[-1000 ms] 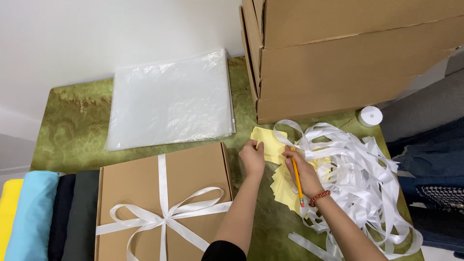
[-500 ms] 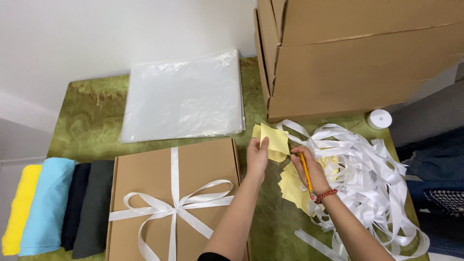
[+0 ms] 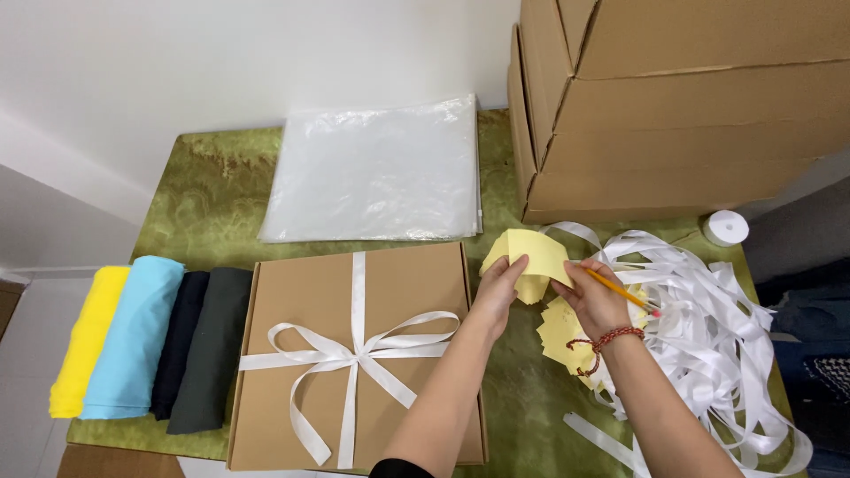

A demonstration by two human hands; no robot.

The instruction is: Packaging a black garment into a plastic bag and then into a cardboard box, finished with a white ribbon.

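Observation:
My left hand (image 3: 500, 288) pinches a pale yellow paper sheet (image 3: 529, 250) at its lower left, just off the right edge of a flat brown cardboard box (image 3: 301, 301) tied with a white ribbon bow (image 3: 350, 358). My right hand (image 3: 595, 301) holds the same sheet's right side and grips a yellow pencil (image 3: 620, 290) that points right. More yellow sheets (image 3: 562, 332) lie under my right wrist on the green cloth.
A heap of loose white ribbon (image 3: 708, 327) fills the right side, with a ribbon roll (image 3: 726, 227) behind it. Stacked cardboard boxes (image 3: 691, 106) stand at the back right. Clear plastic bags (image 3: 376, 173) lie at the back. Folded yellow, blue and dark cloths (image 3: 146, 341) rest at left.
The view has shifted so that more of the left side and the folded cloths show. Both hands have lifted the yellow sheet slightly and hold it by its two sides.

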